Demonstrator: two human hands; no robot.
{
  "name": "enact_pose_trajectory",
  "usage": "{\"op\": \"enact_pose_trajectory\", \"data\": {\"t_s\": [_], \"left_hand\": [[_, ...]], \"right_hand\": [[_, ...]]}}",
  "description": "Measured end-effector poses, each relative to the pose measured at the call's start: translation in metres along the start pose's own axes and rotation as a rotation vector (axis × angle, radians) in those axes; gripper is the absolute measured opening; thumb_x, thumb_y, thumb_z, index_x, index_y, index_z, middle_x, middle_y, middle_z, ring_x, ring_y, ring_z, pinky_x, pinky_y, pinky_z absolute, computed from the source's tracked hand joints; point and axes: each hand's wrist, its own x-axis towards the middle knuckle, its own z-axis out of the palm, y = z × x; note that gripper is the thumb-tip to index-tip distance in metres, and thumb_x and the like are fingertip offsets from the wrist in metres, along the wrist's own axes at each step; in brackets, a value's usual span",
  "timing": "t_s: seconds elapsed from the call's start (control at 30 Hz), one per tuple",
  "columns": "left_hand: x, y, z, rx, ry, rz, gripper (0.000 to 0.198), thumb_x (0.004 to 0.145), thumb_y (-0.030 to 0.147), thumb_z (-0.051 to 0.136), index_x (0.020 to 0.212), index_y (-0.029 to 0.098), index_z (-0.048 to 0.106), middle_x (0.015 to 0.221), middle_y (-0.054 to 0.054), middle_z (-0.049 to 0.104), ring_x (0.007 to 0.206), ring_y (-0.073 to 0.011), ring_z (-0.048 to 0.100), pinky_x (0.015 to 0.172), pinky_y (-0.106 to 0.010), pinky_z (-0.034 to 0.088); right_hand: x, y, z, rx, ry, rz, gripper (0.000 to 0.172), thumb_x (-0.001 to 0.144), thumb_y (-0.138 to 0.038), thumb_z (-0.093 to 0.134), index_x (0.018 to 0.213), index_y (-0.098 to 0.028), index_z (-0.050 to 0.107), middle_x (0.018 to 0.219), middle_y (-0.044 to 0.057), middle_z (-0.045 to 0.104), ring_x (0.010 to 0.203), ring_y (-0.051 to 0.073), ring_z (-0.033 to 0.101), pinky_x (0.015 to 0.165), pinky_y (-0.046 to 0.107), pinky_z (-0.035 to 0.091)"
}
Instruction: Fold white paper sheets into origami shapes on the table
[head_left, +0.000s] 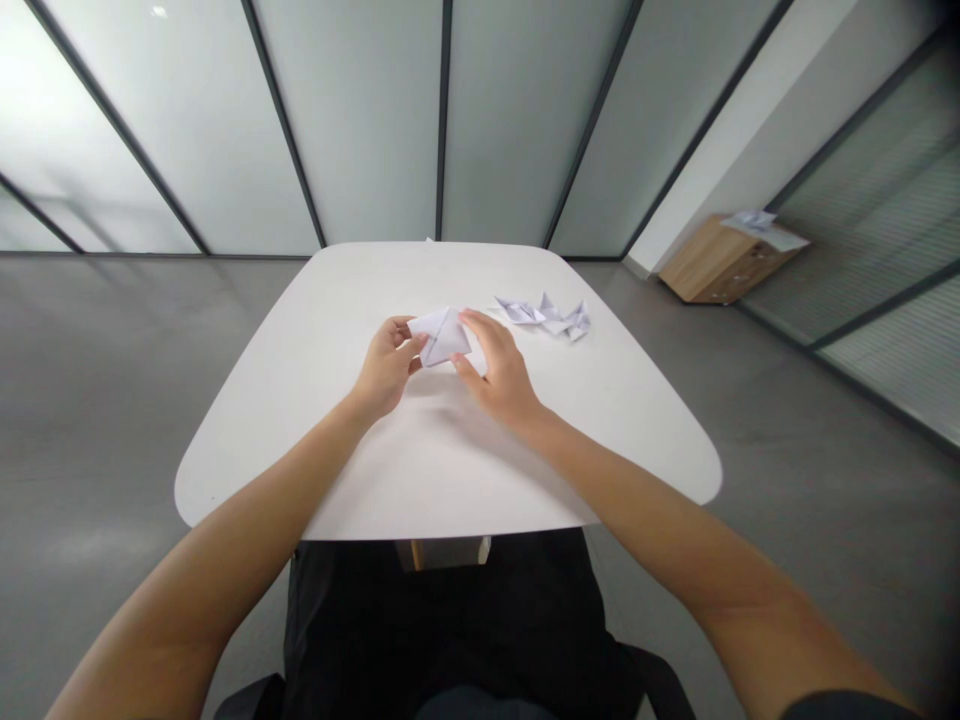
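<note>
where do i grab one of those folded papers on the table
Probably pinch a raised tip of the folded papers from above with the right hand: they lie low on the table, tips up, nearest it. It and the left hand hold a sheet.

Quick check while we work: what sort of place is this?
Likely an office meeting room: frosted glass partition walls, a white table where the left hand and right hand hold a folded paper, and a low wooden cabinet by the wall.
</note>
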Motion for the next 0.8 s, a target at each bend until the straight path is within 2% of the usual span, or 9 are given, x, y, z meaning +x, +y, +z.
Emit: {"op": "enact_pose_trajectory", "data": {"t_s": [0.07,0.13,0.2,0.3,0.4,0.47,0.6,0.73,0.8], "left_hand": [[0.000,-0.001,0.000,0.020,-0.028,-0.001,0.042,0.076,0.033,0.085,0.106,0.022,0.058,0.097,0.002,0.065,0.083,-0.0111,0.065,0.073,-0.023,0.054],[-0.001,-0.001,0.001,0.014,-0.075,-0.024,0.043,0.074,0.033,0.086,0.105,0.020,0.059,0.096,0.002,0.065,0.082,-0.0109,0.064,0.073,-0.023,0.054],[-0.003,-0.001,0.001,0.010,-0.125,-0.051,0.042,0.073,0.031,0.086,0.104,0.019,0.059,0.095,0.002,0.065,0.084,-0.0110,0.065,0.076,-0.024,0.053],[-0.004,-0.002,0.000,0.060,-0.206,-0.095,0.038,0.077,0.035,0.084,0.105,0.018,0.063,0.098,0.000,0.068,0.090,-0.0128,0.065,0.082,-0.025,0.053],[-0.003,-0.004,-0.003,0.153,-0.273,-0.100,0.040,0.085,0.048,0.078,0.108,0.016,0.069,0.100,-0.003,0.071,0.090,-0.0143,0.065,0.085,-0.028,0.053],[-0.002,-0.006,-0.005,0.197,-0.284,-0.075,0.044,0.085,0.052,0.077,0.107,0.015,0.071,0.098,-0.004,0.071,0.086,-0.0146,0.065,0.085,-0.029,0.054],[-0.001,-0.007,-0.006,0.269,-0.231,-0.032,0.044,0.084,0.051,0.078,0.109,0.016,0.069,0.099,-0.005,0.071,0.086,-0.0160,0.067,0.083,-0.031,0.057],[-0.003,-0.005,-0.003,0.323,-0.211,-0.013,0.050,0.089,0.046,0.074,0.130,0.022,0.060,0.096,-0.002,0.067,0.085,-0.0159,0.069,0.078,-0.031,0.060],[-0.005,-0.002,-0.002,0.312,-0.239,0.003,0.050,0.092,0.046,0.071,0.135,0.025,0.056,0.102,-0.003,0.067,0.088,-0.0154,0.070,0.081,-0.031,0.060]], "right_hand": [[0.002,0.008,0.001,0.138,0.067,0.186,0.061,0.099,-0.054,0.058,0.153,-0.027,0.048,0.148,0.016,0.058,0.123,0.031,0.064,0.098,0.049,0.058],[0.004,0.018,0.003,0.285,0.051,0.343,0.063,0.095,-0.056,0.063,0.150,-0.026,0.050,0.132,0.014,0.068,0.104,0.027,0.071,0.087,0.042,0.061],[0.005,0.026,0.004,0.379,0.010,0.415,0.056,0.092,-0.052,0.067,0.139,-0.023,0.059,0.113,0.010,0.075,0.093,0.023,0.072,0.083,0.038,0.060],[0.005,0.031,0.004,0.393,-0.021,0.415,0.039,0.089,-0.045,0.070,0.120,-0.021,0.070,0.096,0.005,0.077,0.085,0.020,0.071,0.078,0.034,0.058],[0.004,0.028,0.000,0.352,-0.024,0.384,0.028,0.088,-0.041,0.071,0.107,-0.021,0.073,0.093,0.004,0.077,0.081,0.019,0.070,0.073,0.031,0.056],[0.004,0.026,-0.001,0.344,-0.030,0.376,0.024,0.087,-0.039,0.071,0.103,-0.021,0.074,0.094,0.004,0.077,0.081,0.019,0.069,0.072,0.031,0.055],[0.004,0.025,0.001,0.423,-0.042,0.431,0.032,0.085,-0.037,0.072,0.113,-0.022,0.071,0.091,0.003,0.075,0.075,0.018,0.068,0.065,0.030,0.056],[0.006,0.026,0.002,0.521,-0.034,0.501,0.044,0.082,-0.038,0.075,0.121,-0.023,0.065,0.085,0.000,0.072,0.070,0.017,0.066,0.060,0.028,0.055],[0.007,0.026,0.001,0.539,-0.021,0.538,0.045,0.080,-0.039,0.076,0.120,-0.024,0.064,0.083,0.000,0.072,0.070,0.016,0.066,0.058,0.027,0.055]]}}
